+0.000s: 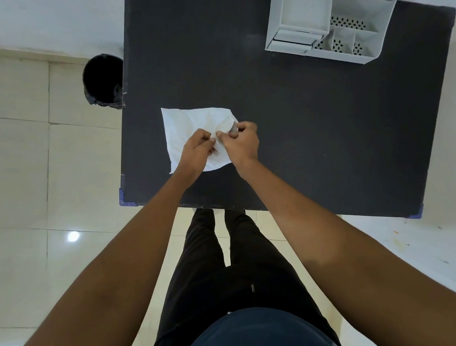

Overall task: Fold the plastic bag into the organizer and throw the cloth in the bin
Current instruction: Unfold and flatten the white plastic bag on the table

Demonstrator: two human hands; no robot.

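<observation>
A white plastic bag [186,123] lies crumpled and partly flat on the left part of the black table [316,133]. My left hand [197,152] and my right hand [241,141] meet over its right edge, and both pinch the thin white material between thumb and fingers. The hands hide the bag's near right part. A grey organizer [345,11] with several compartments stands at the table's far right corner. A black bin [103,81] stands on the floor beside the table's left edge. I cannot tell a separate cloth from the bag.
The table's near edge runs just beyond my legs, with blue corner guards [123,198] on the near corners. Pale tiled floor [19,169] surrounds the table on the left and near sides. A white wall runs along the far side.
</observation>
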